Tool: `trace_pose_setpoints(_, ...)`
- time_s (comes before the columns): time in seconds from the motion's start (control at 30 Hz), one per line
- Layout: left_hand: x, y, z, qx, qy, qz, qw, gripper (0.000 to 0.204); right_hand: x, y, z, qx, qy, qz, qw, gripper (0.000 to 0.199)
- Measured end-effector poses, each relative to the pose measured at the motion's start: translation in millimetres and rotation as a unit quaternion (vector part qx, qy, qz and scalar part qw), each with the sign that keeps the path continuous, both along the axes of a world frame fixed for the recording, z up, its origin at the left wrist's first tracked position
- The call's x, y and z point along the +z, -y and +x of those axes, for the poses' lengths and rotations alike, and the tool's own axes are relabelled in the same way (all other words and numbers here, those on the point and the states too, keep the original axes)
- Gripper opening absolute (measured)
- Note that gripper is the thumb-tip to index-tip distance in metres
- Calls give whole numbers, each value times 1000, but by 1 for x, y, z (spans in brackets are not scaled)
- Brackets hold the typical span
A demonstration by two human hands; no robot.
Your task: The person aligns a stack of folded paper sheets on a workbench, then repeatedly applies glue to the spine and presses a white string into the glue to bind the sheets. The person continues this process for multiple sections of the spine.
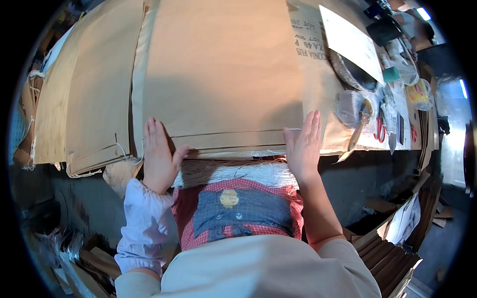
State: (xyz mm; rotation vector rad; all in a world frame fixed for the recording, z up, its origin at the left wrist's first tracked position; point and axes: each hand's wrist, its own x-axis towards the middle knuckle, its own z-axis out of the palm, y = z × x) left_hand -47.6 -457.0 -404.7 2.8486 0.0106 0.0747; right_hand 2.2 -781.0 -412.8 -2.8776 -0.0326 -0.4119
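A stack of big brown paper sacks [218, 74] fills the upper middle of the frame, lying flat on the table [367, 169]. The left hand [158, 156] presses flat, fingers spread, on its near edge at lower left; the right hand [303, 146] does likewise at lower right. Red-handled scissors [379, 130] lie at right, well apart.

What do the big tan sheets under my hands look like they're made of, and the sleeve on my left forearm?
The tan sheets look like matte brown kraft paper, probably sacks: flat, creased, no shine, with stitched thread at the edges. Both hands, left hand and right hand, lie flat on the top sheet. The sleeve looks like thin, pale lilac woven cloth, wrinkled and gathered at the cuff.
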Motion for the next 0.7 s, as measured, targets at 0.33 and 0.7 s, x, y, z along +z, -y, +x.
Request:
trace_pose_setpoints(0.33,6,-39,6,252,46,-325,910,54,43,21,1,11,-141,742,655,44)
trace_pose_setpoints(0.7,-3,-220,-70,323,271,-100,901,19,-11,-140,11,277,-242,466,805,29)
